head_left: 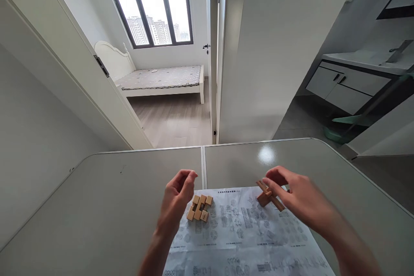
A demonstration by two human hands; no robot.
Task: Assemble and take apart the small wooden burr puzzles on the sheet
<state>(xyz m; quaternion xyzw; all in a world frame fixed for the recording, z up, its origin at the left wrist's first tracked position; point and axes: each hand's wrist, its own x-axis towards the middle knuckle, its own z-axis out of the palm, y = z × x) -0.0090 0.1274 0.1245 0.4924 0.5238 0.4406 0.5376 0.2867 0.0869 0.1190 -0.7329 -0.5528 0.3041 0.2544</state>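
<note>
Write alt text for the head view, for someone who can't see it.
The right hand is at crossed brown sticks over a printed sheet; the left hand, curled, is by paler wooden blocks. The sheet lies on a grey table; beyond it stands a bed.

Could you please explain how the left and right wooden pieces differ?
The left piece is pale; the right piece is a darker, redder brown. The left piece looks chunky and blocky; the right piece has slimmer, crossing bars. Both look made of several wooden parts.
</note>
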